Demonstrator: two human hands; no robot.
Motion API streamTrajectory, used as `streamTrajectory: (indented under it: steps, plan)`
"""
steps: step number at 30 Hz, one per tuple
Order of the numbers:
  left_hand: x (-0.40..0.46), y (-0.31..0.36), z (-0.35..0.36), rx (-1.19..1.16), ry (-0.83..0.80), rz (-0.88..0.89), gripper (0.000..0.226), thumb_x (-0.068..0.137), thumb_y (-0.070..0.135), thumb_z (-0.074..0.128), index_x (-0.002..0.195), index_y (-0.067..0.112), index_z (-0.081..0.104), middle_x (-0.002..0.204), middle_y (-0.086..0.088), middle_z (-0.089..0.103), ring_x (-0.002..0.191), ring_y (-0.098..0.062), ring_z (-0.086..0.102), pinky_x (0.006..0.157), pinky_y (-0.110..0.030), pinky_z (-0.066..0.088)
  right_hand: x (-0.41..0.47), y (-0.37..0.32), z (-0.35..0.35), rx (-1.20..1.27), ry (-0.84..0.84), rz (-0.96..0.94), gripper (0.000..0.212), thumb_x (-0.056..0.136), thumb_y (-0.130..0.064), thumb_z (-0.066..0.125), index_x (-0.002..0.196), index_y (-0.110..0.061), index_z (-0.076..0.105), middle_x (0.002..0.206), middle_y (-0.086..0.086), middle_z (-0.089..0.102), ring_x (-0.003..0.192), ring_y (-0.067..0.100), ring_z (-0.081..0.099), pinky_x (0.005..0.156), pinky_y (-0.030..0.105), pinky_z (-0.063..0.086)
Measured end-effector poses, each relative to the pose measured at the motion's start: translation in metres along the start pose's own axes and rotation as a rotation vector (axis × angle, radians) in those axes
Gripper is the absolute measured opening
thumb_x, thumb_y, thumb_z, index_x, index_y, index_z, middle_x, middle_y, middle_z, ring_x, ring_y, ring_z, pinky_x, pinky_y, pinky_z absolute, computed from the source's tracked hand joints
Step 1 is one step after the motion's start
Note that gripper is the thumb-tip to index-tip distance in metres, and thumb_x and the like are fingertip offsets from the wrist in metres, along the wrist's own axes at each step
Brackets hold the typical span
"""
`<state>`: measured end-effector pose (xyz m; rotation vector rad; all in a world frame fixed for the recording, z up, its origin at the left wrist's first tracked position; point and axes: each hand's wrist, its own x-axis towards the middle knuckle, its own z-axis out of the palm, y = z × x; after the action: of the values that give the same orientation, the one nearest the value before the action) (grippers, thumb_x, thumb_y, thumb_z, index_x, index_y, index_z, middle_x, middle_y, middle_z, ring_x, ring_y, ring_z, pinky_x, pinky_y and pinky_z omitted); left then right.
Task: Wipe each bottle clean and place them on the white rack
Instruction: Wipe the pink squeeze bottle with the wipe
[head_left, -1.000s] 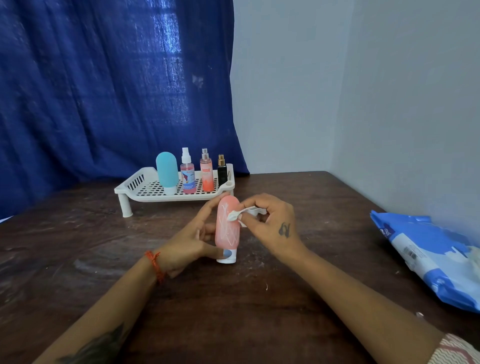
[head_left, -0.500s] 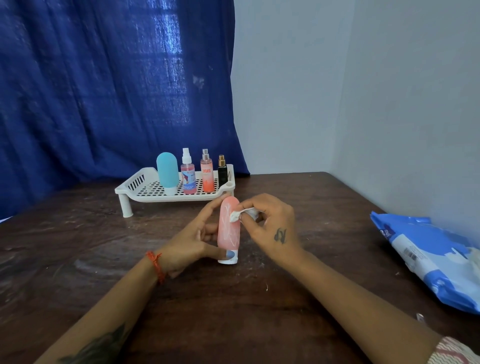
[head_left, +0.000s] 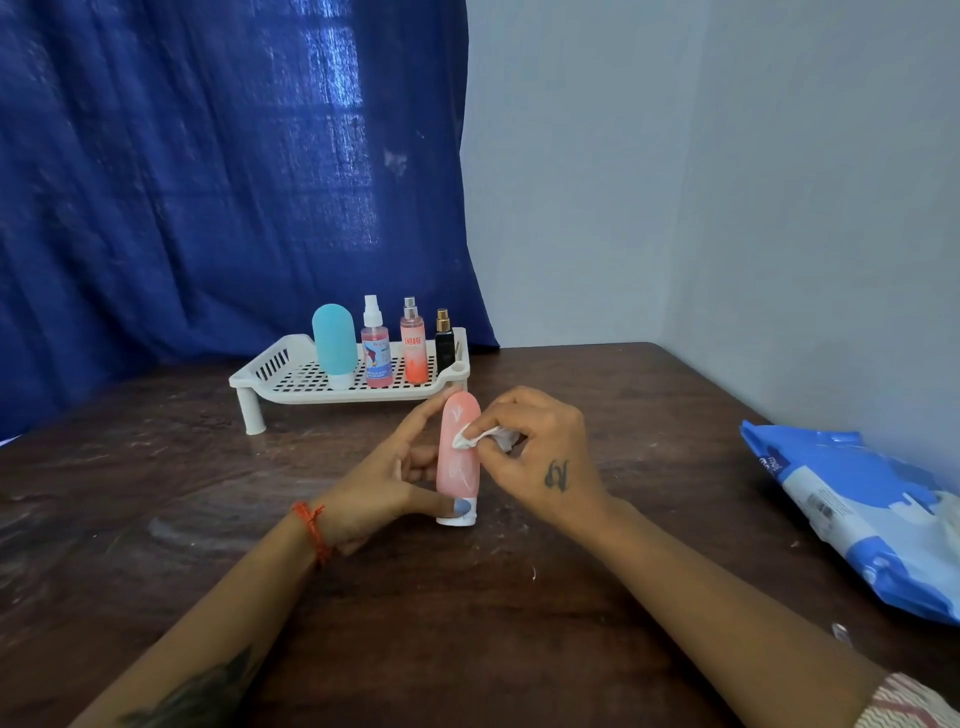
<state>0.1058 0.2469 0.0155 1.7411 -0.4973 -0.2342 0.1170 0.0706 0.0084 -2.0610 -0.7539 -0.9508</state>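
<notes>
A pink bottle (head_left: 458, 462) stands upright on its white cap on the brown table. My left hand (head_left: 387, 483) holds it from the left, thumb on the cap and a finger at its top. My right hand (head_left: 540, 457) pinches a crumpled white wipe (head_left: 480, 436) against the bottle's upper right side. Behind them stands the white rack (head_left: 291, 374), which carries a teal bottle (head_left: 334, 343), a pink spray bottle (head_left: 376, 345), an orange spray bottle (head_left: 414, 345) and a small black bottle (head_left: 444, 343).
A blue and white pack of wipes (head_left: 857, 514) lies at the table's right edge by the grey wall. A dark blue curtain hangs behind the rack. The rack's left half holds nothing.
My right hand has slid the wipe a little down and along the pink bottle's upper side. My left hand and the bottle have stayed in place.
</notes>
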Motion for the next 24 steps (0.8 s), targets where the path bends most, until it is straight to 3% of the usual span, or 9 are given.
streamTrajectory:
  steps: [4,7,10,16,24]
  plan:
    - [0.0,0.0,0.0,0.007,0.006,0.008,0.1,0.065,-0.008,0.075,0.126,0.057,0.03,0.128,-0.003,0.059,0.11,-0.017,0.063,0.089,-0.033,0.053,0.0,-0.002,0.002,-0.008,0.073,-0.011,0.016,0.078,-0.015,0.069,0.093,-0.013,0.074,0.095,0.004,0.068,0.085,0.0,0.055,0.068,0.0,0.042]
    - [0.0,0.001,0.001,0.002,0.008,0.015,0.1,0.066,-0.011,0.074,0.128,0.055,0.031,0.129,-0.002,0.058,0.112,-0.019,0.062,0.093,-0.037,0.052,-0.001,-0.007,0.004,0.006,0.03,-0.068,0.021,0.081,-0.024,0.063,0.096,-0.013,0.073,0.097,0.003,0.067,0.089,0.001,0.055,0.072,0.003,0.043]
    - [-0.001,0.001,0.0,-0.011,0.005,0.011,0.1,0.061,-0.004,0.075,0.13,0.054,0.031,0.128,-0.003,0.059,0.112,-0.022,0.062,0.095,-0.042,0.05,0.0,-0.007,0.001,0.029,-0.038,-0.107,0.017,0.076,-0.017,0.065,0.09,-0.013,0.075,0.093,0.002,0.067,0.087,0.004,0.058,0.072,0.011,0.048]
    - [0.0,0.001,0.001,0.018,-0.001,-0.01,0.103,0.067,-0.008,0.076,0.132,0.054,0.027,0.131,-0.007,0.057,0.111,-0.022,0.062,0.094,-0.039,0.052,0.001,-0.001,-0.003,0.025,-0.037,-0.015,0.009,0.069,-0.012,0.069,0.074,-0.012,0.076,0.08,0.001,0.071,0.072,0.001,0.058,0.066,0.007,0.044]
    - [-0.002,0.0,0.001,0.062,0.009,-0.009,0.104,0.063,0.001,0.078,0.133,0.056,0.025,0.126,-0.004,0.061,0.111,-0.018,0.062,0.094,-0.037,0.051,0.004,0.002,0.001,-0.012,0.141,0.107,0.02,0.079,-0.014,0.073,0.098,-0.016,0.074,0.096,0.001,0.071,0.085,0.006,0.062,0.068,0.008,0.047]
